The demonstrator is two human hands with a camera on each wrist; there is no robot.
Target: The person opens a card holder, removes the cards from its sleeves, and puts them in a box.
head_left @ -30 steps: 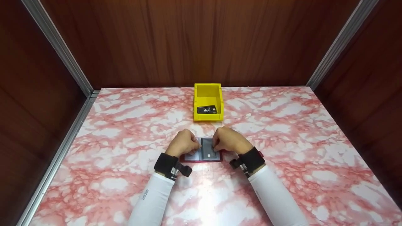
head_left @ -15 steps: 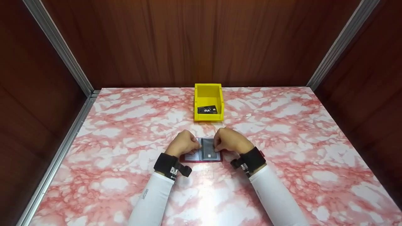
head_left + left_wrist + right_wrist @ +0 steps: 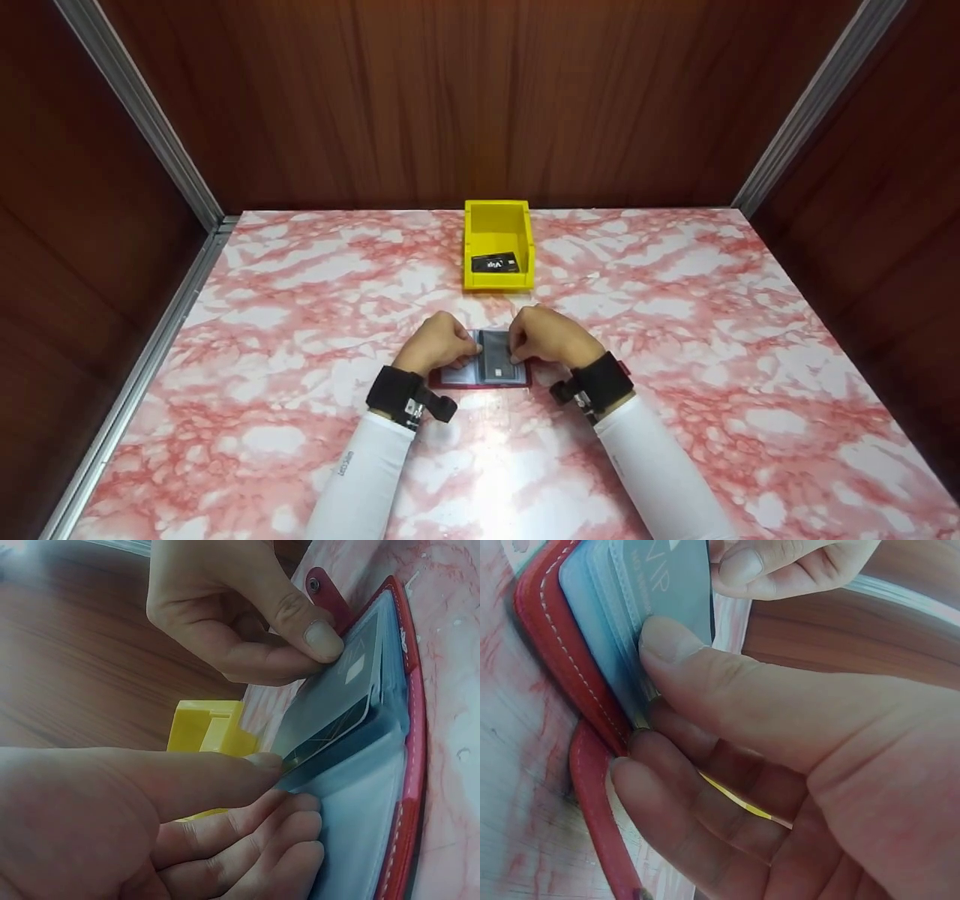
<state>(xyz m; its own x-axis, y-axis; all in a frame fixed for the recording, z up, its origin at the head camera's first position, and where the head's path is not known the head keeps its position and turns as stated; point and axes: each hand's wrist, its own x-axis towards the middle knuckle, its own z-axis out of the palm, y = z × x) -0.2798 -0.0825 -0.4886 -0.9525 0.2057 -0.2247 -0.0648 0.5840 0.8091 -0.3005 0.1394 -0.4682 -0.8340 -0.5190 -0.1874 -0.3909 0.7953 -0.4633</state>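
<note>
A red card holder [image 3: 459, 373] lies spread on the table, its clear sleeves showing. A black bank-style card [image 3: 497, 356] with a chip sits in a sleeve on the right half; its free long edge [image 3: 334, 739] stands out along the fold. My left hand [image 3: 436, 343] holds that edge at the thumb tip, other fingers curled over the left sleeves. With thumb and curled fingers, my right hand [image 3: 551, 336] pinches the outer side of the sleeve page. The right wrist view shows "VIP" lettering on the card [image 3: 679, 581] through the plastic and the right thumb [image 3: 671, 645] on it.
Behind the hands stands a yellow bin [image 3: 497, 281] with black VIP-printed card stock [image 3: 495, 262] inside. The holder's red snap strap [image 3: 328, 594] sticks out on the right. Wood-patterned panels [image 3: 480, 105] enclose the pink marbled table [image 3: 315, 300] at the back and sides.
Both hands stay nearly in place, with only slight shifts at the card and sleeve. Card holder and yellow bin look unmoved.
</note>
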